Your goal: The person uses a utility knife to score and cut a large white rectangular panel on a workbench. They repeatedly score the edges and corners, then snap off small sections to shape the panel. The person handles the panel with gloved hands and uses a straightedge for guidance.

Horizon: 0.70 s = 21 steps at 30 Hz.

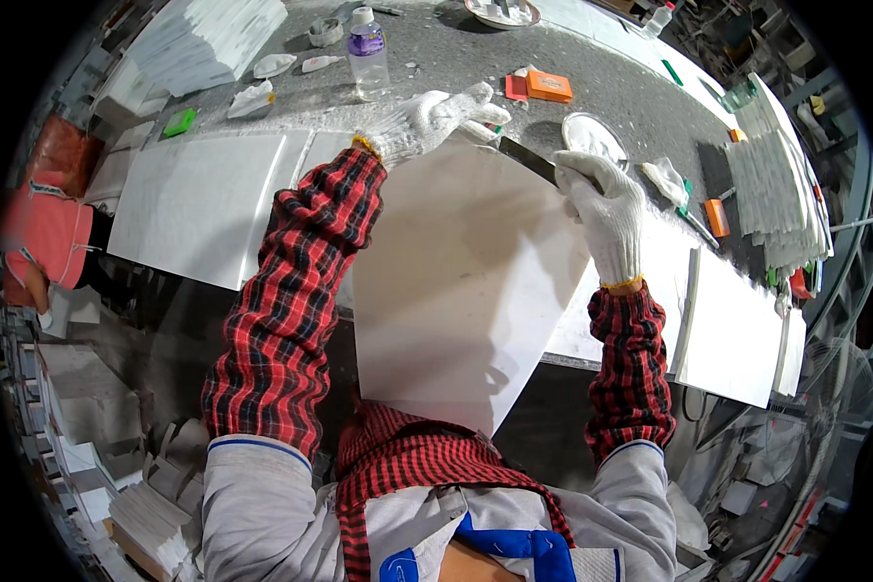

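White slab (pixel 456 291) sat mid-frame, tilted, lower end toward the person's body, upper edge on the tabletop (pixel 514 58). Left hand (pixel 427 121), gloved, grip closed over the slab's top corner, upper centre. Right hand (pixel 606 209) grip closed around a dark flat blade (pixel 526 160), blade lying on the slab's upper right edge.

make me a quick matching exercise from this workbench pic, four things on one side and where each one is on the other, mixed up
Things:
1. clear plastic bottle
2. orange block
3. large white slab
4. green piece

Places:
A. far left of the bench, by the stacked white tiles
B. under both gloved hands
C. behind the left hand
D. beyond the right hand, on the grey top

Pairs: 1-C, 2-D, 3-B, 4-A
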{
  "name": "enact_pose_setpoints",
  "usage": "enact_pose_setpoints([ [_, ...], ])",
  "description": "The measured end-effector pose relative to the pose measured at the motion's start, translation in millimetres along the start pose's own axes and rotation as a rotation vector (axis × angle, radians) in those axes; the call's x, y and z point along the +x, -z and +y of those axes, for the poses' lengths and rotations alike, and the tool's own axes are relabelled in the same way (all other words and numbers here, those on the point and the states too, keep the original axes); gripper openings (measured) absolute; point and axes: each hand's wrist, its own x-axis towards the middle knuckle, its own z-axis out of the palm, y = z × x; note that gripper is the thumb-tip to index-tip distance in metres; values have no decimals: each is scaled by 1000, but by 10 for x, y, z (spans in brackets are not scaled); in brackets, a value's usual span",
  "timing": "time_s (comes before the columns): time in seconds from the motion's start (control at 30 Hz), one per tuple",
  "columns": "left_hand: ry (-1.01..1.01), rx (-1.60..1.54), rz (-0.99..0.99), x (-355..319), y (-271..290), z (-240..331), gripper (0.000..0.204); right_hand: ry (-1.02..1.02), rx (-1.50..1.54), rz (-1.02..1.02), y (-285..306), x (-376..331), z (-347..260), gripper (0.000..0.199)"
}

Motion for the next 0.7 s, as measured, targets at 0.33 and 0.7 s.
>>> enact_pose_setpoints([
  [0.33, -1, -87, -15, 44, 14, -153, 58, 114, -103, -11, -123, 59, -22, 18],
  [0.7, -8, 160, -59, 53, 90, -271, 58, 463, -360, 137, 84, 2, -7, 17],
])
